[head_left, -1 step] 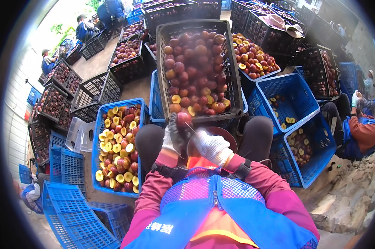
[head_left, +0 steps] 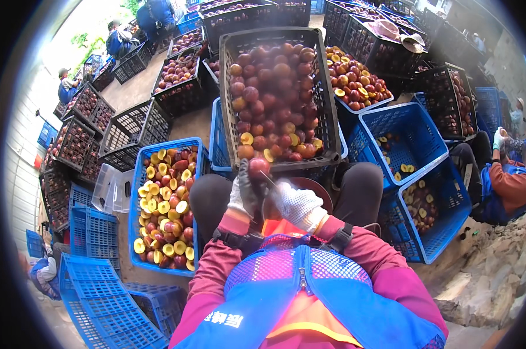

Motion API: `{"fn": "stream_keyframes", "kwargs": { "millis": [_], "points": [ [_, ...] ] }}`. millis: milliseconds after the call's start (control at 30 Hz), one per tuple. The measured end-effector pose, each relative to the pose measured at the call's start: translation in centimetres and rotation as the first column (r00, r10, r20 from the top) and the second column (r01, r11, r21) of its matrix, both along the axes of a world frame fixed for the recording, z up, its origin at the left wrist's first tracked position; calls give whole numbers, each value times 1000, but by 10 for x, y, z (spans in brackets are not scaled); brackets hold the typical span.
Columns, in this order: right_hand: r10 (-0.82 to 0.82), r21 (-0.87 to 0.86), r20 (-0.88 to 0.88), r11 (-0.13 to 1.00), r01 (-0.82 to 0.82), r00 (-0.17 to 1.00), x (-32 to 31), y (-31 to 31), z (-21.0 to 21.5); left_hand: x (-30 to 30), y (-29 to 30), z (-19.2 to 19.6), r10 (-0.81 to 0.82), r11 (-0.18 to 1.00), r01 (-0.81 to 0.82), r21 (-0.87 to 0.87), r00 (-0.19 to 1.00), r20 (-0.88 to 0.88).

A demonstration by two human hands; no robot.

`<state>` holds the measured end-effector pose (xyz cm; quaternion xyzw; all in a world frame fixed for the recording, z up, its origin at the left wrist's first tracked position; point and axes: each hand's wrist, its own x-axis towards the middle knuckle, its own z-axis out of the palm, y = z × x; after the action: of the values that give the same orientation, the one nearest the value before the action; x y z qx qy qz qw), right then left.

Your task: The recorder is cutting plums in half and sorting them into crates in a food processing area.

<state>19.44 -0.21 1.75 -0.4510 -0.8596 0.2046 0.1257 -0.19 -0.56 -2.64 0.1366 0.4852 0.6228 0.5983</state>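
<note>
A whole red plum (head_left: 259, 167) sits in my left hand (head_left: 243, 193), whose glove is dark over the fingers and white at the wrist. The fingers are closed round the fruit. My right hand (head_left: 299, 205), in a white knit glove, grips a small knife; its handle is hidden in the fist. The thin blade (head_left: 267, 178) points up toward the plum, and I cannot tell if it touches the skin. Just beyond my hands a black crate (head_left: 331, 116) of plums tilts toward me. Below them, between my knees, a reddish-brown bowl (head_left: 327, 195) is partly covered.
On my left stands a blue crate (head_left: 202, 157) of halved plums. Two blue crates (head_left: 413, 125) at the right hold a few plum pieces. Black crates (head_left: 136, 125) of plums crowd the far side. A co-worker (head_left: 510, 180) sits at the right. Empty blue crates (head_left: 108, 308) lie lower left.
</note>
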Motion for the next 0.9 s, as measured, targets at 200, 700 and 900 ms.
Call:
{"fn": "stream_keyframes", "kwargs": {
  "millis": [200,700,900],
  "points": [
    [86,141,-37,987,-80,996,14,5,-23,-1,4,9,20,999,-12,35,971,-236],
    [137,95,12,986,-138,990,25,12,-14,13,-17,13,6,982,34,-186,977,214],
    [142,80,-13,987,-140,990,53,24,-45,5,-8,-1,-61,984,134,-117,871,488]
  ]
}}
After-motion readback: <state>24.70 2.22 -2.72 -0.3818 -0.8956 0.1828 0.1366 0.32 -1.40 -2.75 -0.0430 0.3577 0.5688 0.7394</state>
